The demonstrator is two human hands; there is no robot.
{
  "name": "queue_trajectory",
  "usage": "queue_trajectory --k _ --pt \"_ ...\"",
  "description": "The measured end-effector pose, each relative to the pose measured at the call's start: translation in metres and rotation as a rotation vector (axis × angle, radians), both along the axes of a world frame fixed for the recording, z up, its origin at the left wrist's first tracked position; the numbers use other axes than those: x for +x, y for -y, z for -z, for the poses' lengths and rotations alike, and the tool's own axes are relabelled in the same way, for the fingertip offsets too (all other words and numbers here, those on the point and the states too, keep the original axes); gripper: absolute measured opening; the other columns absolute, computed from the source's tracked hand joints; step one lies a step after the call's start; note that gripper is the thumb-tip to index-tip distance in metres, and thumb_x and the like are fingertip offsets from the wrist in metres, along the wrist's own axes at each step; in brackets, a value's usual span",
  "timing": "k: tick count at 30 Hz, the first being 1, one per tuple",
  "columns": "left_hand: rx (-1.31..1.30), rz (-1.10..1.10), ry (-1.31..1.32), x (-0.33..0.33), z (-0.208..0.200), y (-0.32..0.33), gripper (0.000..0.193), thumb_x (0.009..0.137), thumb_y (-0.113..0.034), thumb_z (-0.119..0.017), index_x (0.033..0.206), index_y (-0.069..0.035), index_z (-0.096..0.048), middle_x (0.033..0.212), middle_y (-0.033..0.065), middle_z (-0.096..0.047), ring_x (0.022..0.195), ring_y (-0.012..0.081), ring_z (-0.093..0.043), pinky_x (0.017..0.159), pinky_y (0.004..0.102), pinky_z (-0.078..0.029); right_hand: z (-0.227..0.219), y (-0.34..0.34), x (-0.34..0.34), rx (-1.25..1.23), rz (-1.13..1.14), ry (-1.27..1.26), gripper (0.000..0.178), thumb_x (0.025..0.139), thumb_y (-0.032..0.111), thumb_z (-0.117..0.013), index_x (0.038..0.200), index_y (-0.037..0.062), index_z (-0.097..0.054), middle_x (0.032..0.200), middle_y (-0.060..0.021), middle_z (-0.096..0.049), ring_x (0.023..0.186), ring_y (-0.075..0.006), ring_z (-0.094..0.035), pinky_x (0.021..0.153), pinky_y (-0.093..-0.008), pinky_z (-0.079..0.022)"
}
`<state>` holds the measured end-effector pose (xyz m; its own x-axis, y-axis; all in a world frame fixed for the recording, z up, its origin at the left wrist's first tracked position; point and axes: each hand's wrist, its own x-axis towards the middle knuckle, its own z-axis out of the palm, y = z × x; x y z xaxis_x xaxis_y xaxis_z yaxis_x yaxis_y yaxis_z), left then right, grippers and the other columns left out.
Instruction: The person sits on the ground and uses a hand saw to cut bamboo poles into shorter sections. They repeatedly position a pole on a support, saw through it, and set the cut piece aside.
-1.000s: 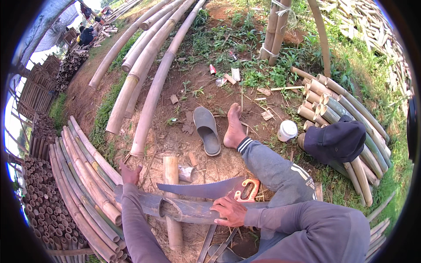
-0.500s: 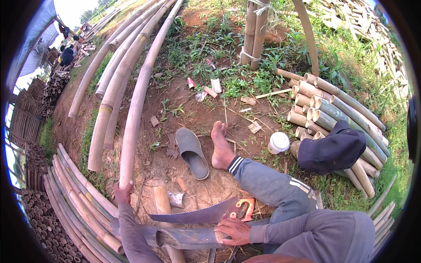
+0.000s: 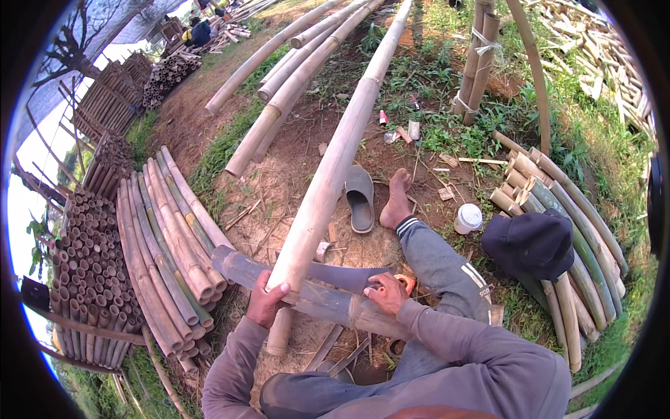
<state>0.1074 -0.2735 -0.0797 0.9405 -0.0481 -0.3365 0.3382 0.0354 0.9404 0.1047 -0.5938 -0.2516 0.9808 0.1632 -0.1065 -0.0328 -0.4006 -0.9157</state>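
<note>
My left hand (image 3: 266, 300) is wrapped round the near end of a long pale bamboo pole (image 3: 342, 153), which slants away over the ground. That end lies across a thick dark bamboo piece (image 3: 328, 305) in front of me. Toward the right end of the dark piece, my right hand (image 3: 388, 295) is closed over its top, fingers curled on the far side. Just beyond lies a handsaw (image 3: 349, 275), its blade partly hidden behind the pole and its orange handle (image 3: 406, 282) partly behind my right hand. Under the dark piece a short pale bamboo length (image 3: 280, 332) sticks out.
More pale poles (image 3: 279, 105) lie at the far left, with a bundle of long poles (image 3: 167, 244) nearer. Cut bamboo (image 3: 565, 209) is heaped at right under a dark cap (image 3: 529, 243), beside a white lidded tub (image 3: 468, 218). A grey clog (image 3: 360, 199) lies near my bare foot.
My left hand has brought the pole's near end rightward and over the dark bamboo piece. My right hand stays on that piece. The view has swung to the left.
</note>
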Motion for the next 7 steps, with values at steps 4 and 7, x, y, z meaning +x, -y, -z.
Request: queue_trajectory --k 4,7 --pt "-0.102 -0.144 -0.035 -0.132 0.003 -0.057 0.084 0.089 -0.036 -0.082 0.153 0.0 -0.04 0.134 0.0177 -0.064 0.116 0.031 -0.069 0.094 0.0469 -0.061 0.012 -0.005 0.007 0.194 0.067 -0.048 0.049 0.095 0.038 -0.076 0.126 0.0017 -0.07 0.128 -0.0171 -0.067 0.105 -0.0302 -0.071 0.094 -0.042 -0.058" --pt "-0.148 -0.327 0.031 -0.237 0.025 -0.096 0.099 0.088 -0.043 -0.081 0.161 0.001 -0.031 0.148 0.0222 -0.058 0.129 0.0347 -0.064 0.111 0.0525 -0.051 0.023 -0.026 0.013 0.294 0.03 -0.09 0.047 0.096 0.038 -0.076 0.127 0.003 -0.07 0.132 -0.0163 -0.068 0.105 -0.0291 -0.072 0.095 -0.0416 -0.058"
